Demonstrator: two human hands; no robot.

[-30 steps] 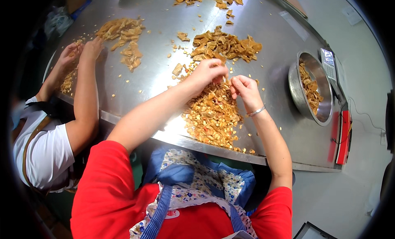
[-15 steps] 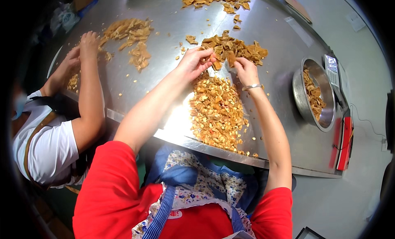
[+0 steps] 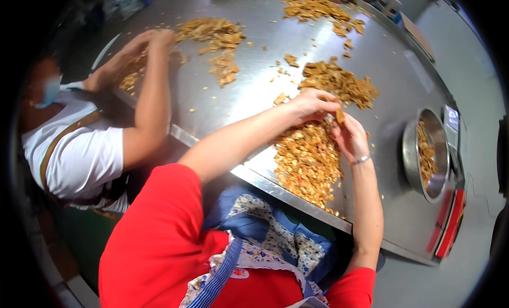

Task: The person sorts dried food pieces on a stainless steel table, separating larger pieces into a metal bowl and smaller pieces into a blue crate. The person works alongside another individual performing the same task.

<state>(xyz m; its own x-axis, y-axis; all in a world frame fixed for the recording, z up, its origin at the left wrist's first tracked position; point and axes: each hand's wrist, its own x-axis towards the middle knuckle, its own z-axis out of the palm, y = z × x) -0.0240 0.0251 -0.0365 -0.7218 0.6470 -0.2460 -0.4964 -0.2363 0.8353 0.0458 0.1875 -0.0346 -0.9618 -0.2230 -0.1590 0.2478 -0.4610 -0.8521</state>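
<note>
My left hand (image 3: 313,105) and my right hand (image 3: 352,139), the right with a bracelet at the wrist, meet above the table. Between their closed fingertips is a flat brown dried piece (image 3: 340,115), pinched from both sides. Directly below lies a heap of small yellow-brown bits (image 3: 307,165), running to the table's near edge. Just beyond my hands sits a pile of larger brown dried pieces (image 3: 344,85). What my curled fingers may hide in the palms does not show.
A steel bowl (image 3: 411,154) with brown pieces stands at the right, beside a red-edged scale (image 3: 450,223). Left, a co-worker's hands (image 3: 159,38) work near another pile (image 3: 212,32). A further pile (image 3: 318,8) lies at the far side of the metal table (image 3: 254,58).
The view has swung, so the whole table appears shifted right. My hands, apart before, have come together over the small-bits heap. Part of another person's red sleeve shows at the far edge.
</note>
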